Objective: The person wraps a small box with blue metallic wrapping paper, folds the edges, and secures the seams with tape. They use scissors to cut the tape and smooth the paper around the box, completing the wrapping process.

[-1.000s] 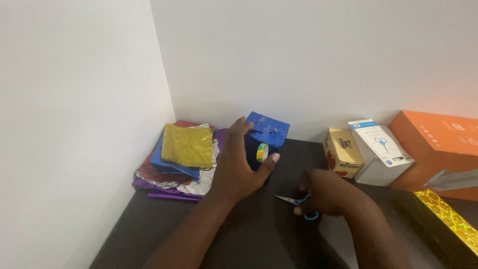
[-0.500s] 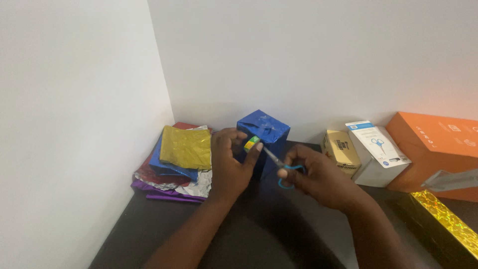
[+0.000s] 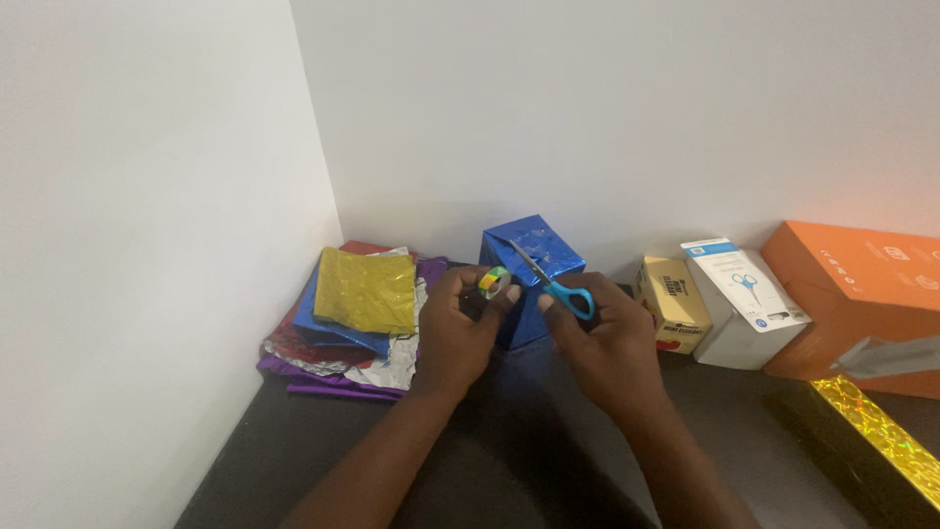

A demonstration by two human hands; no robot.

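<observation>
One small roll of tape, yellow and green, sits pinched in the fingers of the left hand, held up just in front of the blue wrapped box. Scissors with blue handles are gripped in the closed right hand, blades slanting up and left so their tips lie just beside the roll. Both hands are close together; crumpled foil sheets lie left on the dark table.

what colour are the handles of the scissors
Bright blue. The scissors sit in the right hand, seen in the head view.
</observation>
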